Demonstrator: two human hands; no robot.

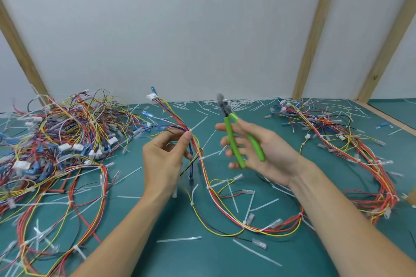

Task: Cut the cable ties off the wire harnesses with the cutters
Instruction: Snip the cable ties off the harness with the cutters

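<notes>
Wires of one harness [203, 171] are pinched between the thumb and curled fingers [187, 136] of the left hand [163, 156], just below a white cable tie [191, 130] that binds the bundle. From the pinch, the upper end of the harness is lifted toward a white connector [152, 96], while the rest trails down and to the right in a loop across the green worktop [202, 258]. Green-handled cutters [236, 132] are held in the right hand [261, 153], palm turned up; the handles are spread apart across the palm, with the fingers [227, 141] loosely curled round one handle and the thumb laid on the other. The grey cutting head is pointed up and away, slightly blurred, and is kept apart from the harness and its tie. A large tangled pile of harnesses [63, 139] is seen on the left of the worktop, and a second, looser harness heap [351, 153] on the right. Cut-off white tie scraps [238, 102] are scattered over the worktop, thickest along the back edge by the white wall panel [180, 29].
</notes>
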